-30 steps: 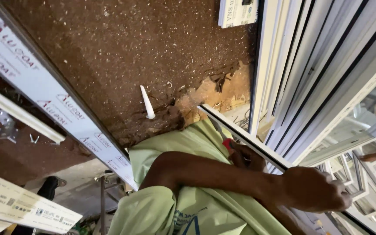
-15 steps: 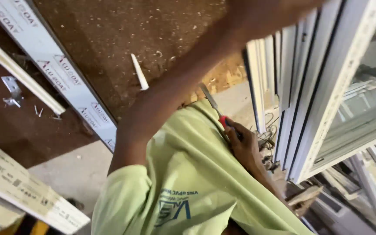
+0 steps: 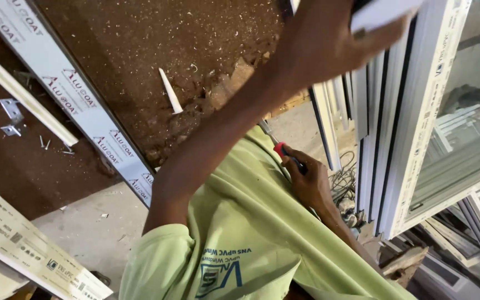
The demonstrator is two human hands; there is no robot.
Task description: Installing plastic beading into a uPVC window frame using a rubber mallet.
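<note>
Right hand [image 3: 306,180] grips screwdriver [image 3: 284,153], seemingly

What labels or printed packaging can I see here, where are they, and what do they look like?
Long grey-white film strip, repeated dark red print: diagonal across brown board, upper left.
Cream plastic strip, small dark print: lower left corner.
Blue logo on light green shirt: bottom centre, below right hand holding red-handled screwdriver.
White window frame, faint repeated print: right side, beside left hand gripping white piece.
</note>
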